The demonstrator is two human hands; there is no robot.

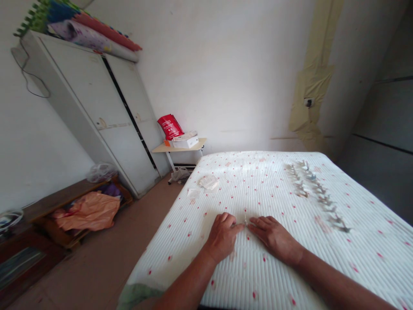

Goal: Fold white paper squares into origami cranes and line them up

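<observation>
Both hands rest low over a white ribbed bed cover (251, 181) with small red marks. Between their fingertips stands a small pale folded piece (245, 220), too small to make out well. My left hand (223, 236) touches it from the left with the index finger stretched out and the other fingers curled. From the right, my right hand (274, 237) reaches it with its fingers pressed together. Rows of small grey-white folded figures (322, 198) stand on the right of the bed. A loose stack of pale paper pieces (209, 182) lies at the left.
A small side table (158, 149) past the bed's far left corner holds a red bag (171, 127) and a white box (186, 141). A tall grey cabinet (84, 86) stands at the left. Orange cloth (88, 211) lies on a low wooden shelf.
</observation>
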